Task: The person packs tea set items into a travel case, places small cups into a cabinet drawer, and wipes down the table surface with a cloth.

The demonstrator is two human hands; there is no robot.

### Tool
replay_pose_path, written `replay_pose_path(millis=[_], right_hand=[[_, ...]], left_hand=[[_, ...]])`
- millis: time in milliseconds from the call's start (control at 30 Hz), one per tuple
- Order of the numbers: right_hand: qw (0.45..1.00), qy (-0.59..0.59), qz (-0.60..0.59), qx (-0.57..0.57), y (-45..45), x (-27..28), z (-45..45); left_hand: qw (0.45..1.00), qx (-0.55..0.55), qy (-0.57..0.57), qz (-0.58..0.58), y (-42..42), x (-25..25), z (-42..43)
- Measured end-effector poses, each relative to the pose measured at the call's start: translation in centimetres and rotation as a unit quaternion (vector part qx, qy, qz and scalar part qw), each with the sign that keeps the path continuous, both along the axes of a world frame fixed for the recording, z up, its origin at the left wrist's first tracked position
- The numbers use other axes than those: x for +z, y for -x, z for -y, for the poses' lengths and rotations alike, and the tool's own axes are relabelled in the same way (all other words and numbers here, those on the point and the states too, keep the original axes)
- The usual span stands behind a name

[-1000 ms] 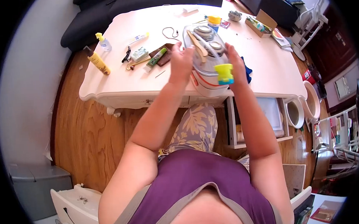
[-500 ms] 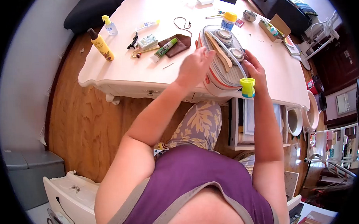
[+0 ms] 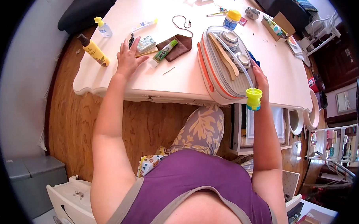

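Note:
My left hand (image 3: 128, 60) reaches over the table's left part, fingers spread and holding nothing. Its fingertips are by a small black clip (image 3: 131, 40) and a patterned tissue packet (image 3: 146, 44). On the right, my right hand (image 3: 261, 80) grips the side of an oval case (image 3: 205, 67) with orange trim; some fingers are hidden behind it. On the case's ribbed top lie a wooden stick (image 3: 224, 57), two small round containers (image 3: 229, 38) and a clear tube (image 3: 241, 66). The tube's yellow-green cup (image 3: 254, 97) hangs beside my right wrist.
A green tube (image 3: 165, 51) lies on a brown pouch (image 3: 181, 46). A yellow spray bottle (image 3: 93, 51) and a clear pump bottle (image 3: 103, 28) stand at left. Behind the case are a yellow-lidded jar (image 3: 232, 19) and a cardboard box (image 3: 279, 26). Below, a drawer (image 3: 239, 139) stands open.
My left hand has left the case and moved left toward the clip and tissue packet, its fingers spreading. My right hand stays at the case's side, slightly lower in view.

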State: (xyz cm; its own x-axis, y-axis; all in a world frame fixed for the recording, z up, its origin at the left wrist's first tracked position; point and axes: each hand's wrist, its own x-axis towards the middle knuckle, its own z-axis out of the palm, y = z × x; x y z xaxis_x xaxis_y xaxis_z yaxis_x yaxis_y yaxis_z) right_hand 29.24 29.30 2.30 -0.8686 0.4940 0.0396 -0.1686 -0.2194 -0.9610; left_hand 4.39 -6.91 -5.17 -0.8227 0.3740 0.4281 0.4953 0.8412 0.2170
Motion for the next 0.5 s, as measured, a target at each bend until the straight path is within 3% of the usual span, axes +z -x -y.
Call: replay_pose_path(millis=[367, 500], right_hand=[[0.999, 0.037, -0.014, 0.016, -0.1, 0.1, 0.7], [1.0, 0.024, -0.004, 0.003, -0.2, 0.2, 0.7]], left_hand=[[0.998, -0.049, 0.02, 0.027, 4.7, 0.4, -2.8], [0.998, -0.041, 0.014, -0.053, 8.3, 1.1, -4.1]])
